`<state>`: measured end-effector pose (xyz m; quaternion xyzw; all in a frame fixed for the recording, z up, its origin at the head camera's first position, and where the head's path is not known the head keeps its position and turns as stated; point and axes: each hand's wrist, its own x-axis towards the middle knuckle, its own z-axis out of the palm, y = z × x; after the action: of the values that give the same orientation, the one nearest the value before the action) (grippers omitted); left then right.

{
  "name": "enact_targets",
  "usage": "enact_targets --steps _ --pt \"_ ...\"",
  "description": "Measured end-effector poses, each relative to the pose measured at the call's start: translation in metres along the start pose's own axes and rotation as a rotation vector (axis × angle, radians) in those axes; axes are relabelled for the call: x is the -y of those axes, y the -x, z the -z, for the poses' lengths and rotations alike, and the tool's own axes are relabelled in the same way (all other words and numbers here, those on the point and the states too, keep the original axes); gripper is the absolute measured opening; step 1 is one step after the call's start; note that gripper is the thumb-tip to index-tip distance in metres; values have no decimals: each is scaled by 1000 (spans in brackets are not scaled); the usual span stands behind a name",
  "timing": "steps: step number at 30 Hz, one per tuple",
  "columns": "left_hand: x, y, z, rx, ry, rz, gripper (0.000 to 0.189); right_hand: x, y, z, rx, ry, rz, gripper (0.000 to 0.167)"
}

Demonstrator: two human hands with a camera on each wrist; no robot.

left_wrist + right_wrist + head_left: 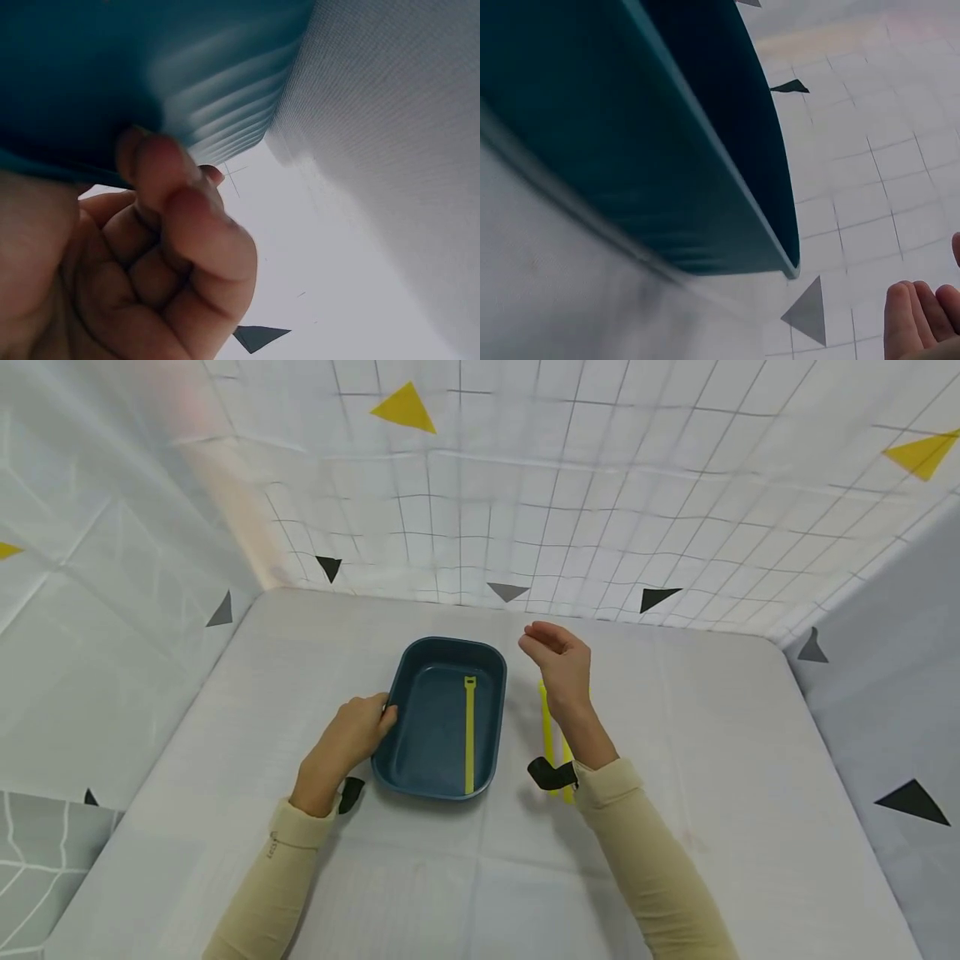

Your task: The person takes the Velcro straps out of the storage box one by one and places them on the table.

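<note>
A dark blue rectangular tray (427, 735) stands on the white-covered table, seen from below its rim in both wrist views. My left hand (351, 733) grips its left side wall, the thumb at the rim and the fingers curled against the outside (202, 232). Inside, towards the right wall, lies a flat yellow strap (470, 735) with a slotted end. My right hand (564, 670) is raised just right of the tray, fingers together and thumb apart, with nothing between them. More yellow straps (547, 727) lie on the table beneath it, partly hidden by the hand and wrist.
The table cover (720, 777) stretches around the tray on all sides. Behind it rises a white grid-lined sheet (600, 518) marked with yellow, black and grey triangles. Hanging sheets also close in the left and right sides. A black piece (551, 774) juts from the right cuff.
</note>
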<state>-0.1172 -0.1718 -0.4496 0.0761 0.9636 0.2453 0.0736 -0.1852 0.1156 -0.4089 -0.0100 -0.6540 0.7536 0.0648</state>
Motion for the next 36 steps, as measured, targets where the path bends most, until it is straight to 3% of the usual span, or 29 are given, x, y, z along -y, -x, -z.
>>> enact_targets --steps 13,22,31,36 --pt "-3 1 2 -15 -5 -10 21 -2 2 -14 84 96 25 31" --pt "-2 1 1 -19 -9 -13 22 -5 6 -26 200 184 42 33" --pt "0 2 2 -21 -3 -24 21 -9 -1 -47 229 207 -22 32" --pt "-1 1 2 -10 6 -23 21 -17 -5 -56 227 296 -87 31"
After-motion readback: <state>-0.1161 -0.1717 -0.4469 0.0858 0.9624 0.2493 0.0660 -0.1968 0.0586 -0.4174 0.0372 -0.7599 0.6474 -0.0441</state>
